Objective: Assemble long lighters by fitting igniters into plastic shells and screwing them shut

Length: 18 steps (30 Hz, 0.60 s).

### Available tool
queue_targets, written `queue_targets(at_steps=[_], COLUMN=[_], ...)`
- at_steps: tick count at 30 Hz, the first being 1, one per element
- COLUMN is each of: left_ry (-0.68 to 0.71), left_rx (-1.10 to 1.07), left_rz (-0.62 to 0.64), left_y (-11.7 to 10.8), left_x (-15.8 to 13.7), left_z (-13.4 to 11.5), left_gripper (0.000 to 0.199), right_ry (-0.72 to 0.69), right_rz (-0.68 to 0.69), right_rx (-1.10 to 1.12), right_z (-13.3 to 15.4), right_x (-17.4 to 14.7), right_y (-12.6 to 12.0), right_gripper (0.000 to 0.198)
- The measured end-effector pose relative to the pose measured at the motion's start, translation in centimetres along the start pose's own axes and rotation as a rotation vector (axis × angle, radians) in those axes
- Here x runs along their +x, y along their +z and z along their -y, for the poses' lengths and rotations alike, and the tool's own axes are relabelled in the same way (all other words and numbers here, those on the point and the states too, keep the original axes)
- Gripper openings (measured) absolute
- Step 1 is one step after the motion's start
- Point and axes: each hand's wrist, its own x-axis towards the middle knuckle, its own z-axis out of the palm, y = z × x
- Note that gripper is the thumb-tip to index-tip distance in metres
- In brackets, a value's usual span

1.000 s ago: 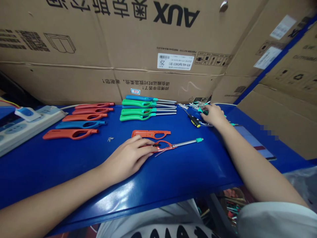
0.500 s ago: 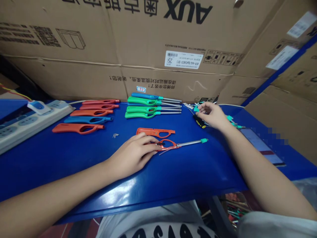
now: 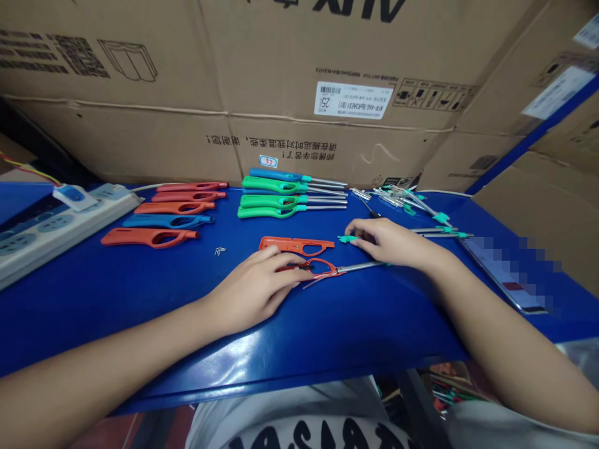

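Note:
My left hand [image 3: 262,284] rests on the blue table with its fingers closed over the handle end of an orange lighter half [image 3: 322,267]. A metal tube [image 3: 362,266] runs from that half to the right, its tip hidden under my right wrist. Just behind it lies another orange handle shell [image 3: 297,244]. My right hand [image 3: 386,240] pinches a small green plastic piece [image 3: 347,239] between thumb and fingertips, a little right of the shell's end.
Finished-looking green lighters [image 3: 269,206] and orange handles [image 3: 150,237] lie in rows behind. Tiny screws [image 3: 219,251], a screwdriver [image 3: 374,214], metal parts [image 3: 395,196], a phone [image 3: 505,274] and a power strip [image 3: 70,224] are around. A cardboard wall [image 3: 281,146] stands at the back.
My right hand has come from the pile of parts at the back toward the orange pieces, carrying the small green piece. My left hand has stayed on the lighter half.

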Motion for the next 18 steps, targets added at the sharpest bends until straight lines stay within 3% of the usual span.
queue_targets(at_steps=[6,12,18], left_ry=[0.012,0.012,0.009], left_rx=[0.034,0.05,0.049], left_rz=[0.0,0.018,0.005], left_y=[-0.06,-0.08,0.02], left_x=[0.19,0.21,0.13], left_z=[-0.03,-0.05,-0.06], left_gripper=[0.034,0.034,0.029], right_ry=[-0.1,-0.116,-0.139], right_rz=[-0.066,-0.016,-0.042], right_rx=[-0.091,-0.064,-0.045], right_z=[-0.72,-0.11,0.17], right_x=[-0.24,-0.15,0.23], right_y=[-0.37,0.17,0.5], right_gripper=[0.022,0.034,0.02])
